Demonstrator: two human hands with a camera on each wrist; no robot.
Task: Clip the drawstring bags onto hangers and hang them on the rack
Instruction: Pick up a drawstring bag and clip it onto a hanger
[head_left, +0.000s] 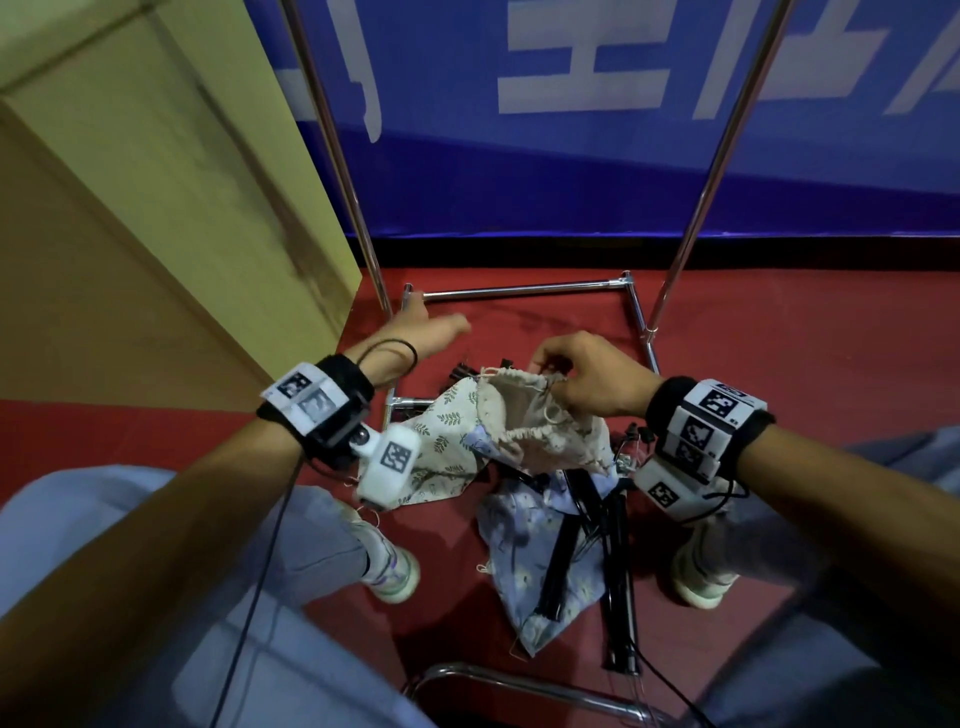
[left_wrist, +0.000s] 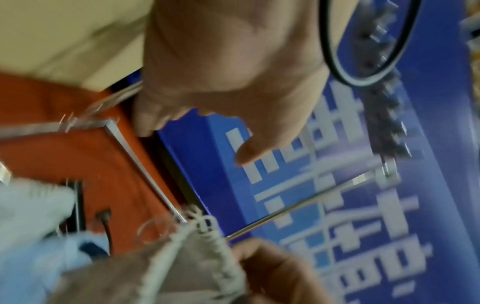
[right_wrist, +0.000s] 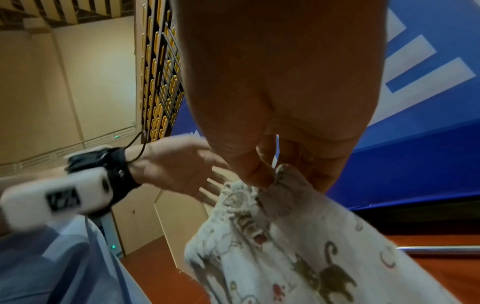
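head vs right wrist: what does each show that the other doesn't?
Head only: the leaf-print bag, the blue bag and black hangers piled on the red floor, both shoes, the rack's uprights.
Right wrist only: cat print on the held bag, and yellow seating behind.
Both: right hand pinching that beige bag's gathered rim, left hand open and holding nothing, the blue banner.

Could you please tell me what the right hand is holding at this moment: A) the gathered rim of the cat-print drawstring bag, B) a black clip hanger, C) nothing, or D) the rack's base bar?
A: the right hand pinches the gathered rim of the cat-print drawstring bag, which hangs below its fingertips.
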